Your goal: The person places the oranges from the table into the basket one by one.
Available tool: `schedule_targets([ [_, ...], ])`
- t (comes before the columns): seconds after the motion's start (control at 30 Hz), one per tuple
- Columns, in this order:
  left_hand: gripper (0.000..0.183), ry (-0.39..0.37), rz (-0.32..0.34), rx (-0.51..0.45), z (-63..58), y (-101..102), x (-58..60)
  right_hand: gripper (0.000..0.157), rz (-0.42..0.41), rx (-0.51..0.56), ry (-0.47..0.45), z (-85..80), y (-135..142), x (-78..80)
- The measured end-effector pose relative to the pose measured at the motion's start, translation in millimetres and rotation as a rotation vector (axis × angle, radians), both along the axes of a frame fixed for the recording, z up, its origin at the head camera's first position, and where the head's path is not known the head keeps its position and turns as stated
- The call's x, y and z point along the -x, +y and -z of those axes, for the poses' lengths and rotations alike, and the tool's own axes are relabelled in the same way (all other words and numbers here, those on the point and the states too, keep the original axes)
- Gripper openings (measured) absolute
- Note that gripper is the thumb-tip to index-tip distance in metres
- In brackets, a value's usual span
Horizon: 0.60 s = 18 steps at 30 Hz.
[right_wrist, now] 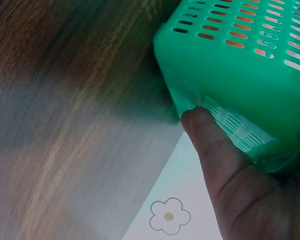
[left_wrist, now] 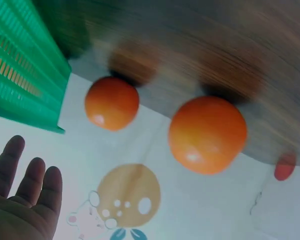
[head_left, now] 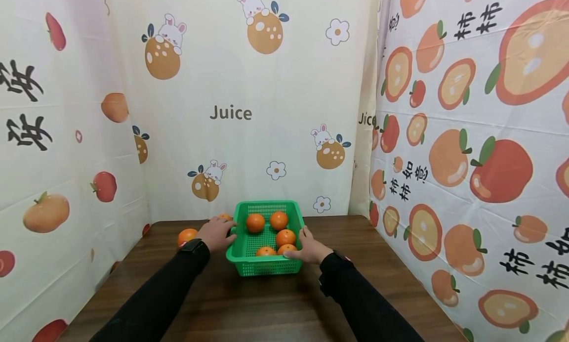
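A green plastic basket (head_left: 243, 258) with perforated walls stands on the table, several oranges (head_left: 285, 238) inside it. My left hand (head_left: 216, 234) is by its left rim, fingers straight and holding nothing; in the left wrist view the fingertips appear apart from the basket wall (left_wrist: 27, 65). At the right side, my right hand (head_left: 313, 249) holds the basket, its thumb over the rim and its fingers along the outer wall. Two oranges lie outside the basket on the left: one orange (head_left: 187, 236) beside my left wrist, and another orange (head_left: 225, 217) partly hidden behind that hand.
The brown wooden table (head_left: 249, 307) extends toward me and to both sides. Fruit-printed curtains hang around it: a back curtain (head_left: 284, 85), a left curtain (head_left: 66, 159) and a right curtain (head_left: 409, 233) along the table's edges.
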<state>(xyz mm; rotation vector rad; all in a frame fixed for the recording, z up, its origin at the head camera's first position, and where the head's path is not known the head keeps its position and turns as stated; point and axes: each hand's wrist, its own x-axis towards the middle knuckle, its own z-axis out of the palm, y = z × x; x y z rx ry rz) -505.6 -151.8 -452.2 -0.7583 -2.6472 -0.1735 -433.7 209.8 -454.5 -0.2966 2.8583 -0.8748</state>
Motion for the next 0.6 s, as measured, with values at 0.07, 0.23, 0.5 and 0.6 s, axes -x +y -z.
schedule_targets([
  [0.07,0.037,0.012,-0.011,-0.004,3.1,-7,4.4,0.115,-0.002,0.004,-0.001,0.9,1,0.0],
  [0.23,0.043,0.028,-0.075,0.006,6.3,-23,11.4,0.116,-0.009,0.014,-0.001,-0.3,1,0.3],
  [0.5,0.063,-0.134,-0.279,-0.016,9.4,-58,10.8,0.117,-0.009,0.016,-0.005,3.7,2,3.1],
  [0.6,0.064,-0.207,-0.312,-0.012,1.4,-62,-2.9,0.117,-0.014,0.026,-0.005,4.8,2,3.8],
])
